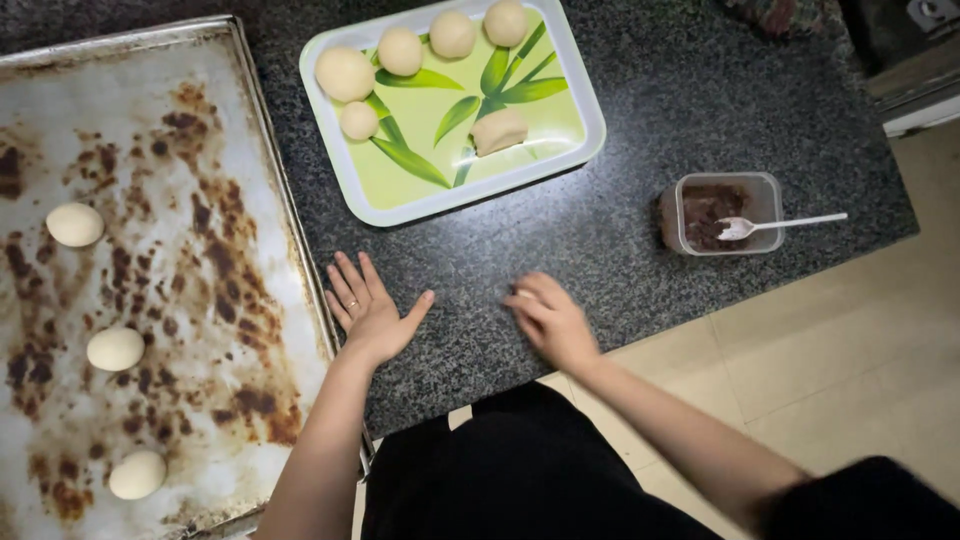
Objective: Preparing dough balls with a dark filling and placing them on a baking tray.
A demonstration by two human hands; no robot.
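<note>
Left hand flat, palm down, fingers spread toward 12 o'clock, thumb toward 2. Right hand loosely curled, fingers toward 10 o'clock, forearm trailing to 4 o'clock. Both empty.

On the counter, a baking sheet lies at the left with three dough balls in a column along its left part, and a tray sits behind the hands, carrying six dough pieces. To the right of the tray stands a container with a spoon resting in it, handle pointing right. The left hand lies flat just beside the sheet's right edge, and the right hand rests on the counter to its right, apart from it.
</note>
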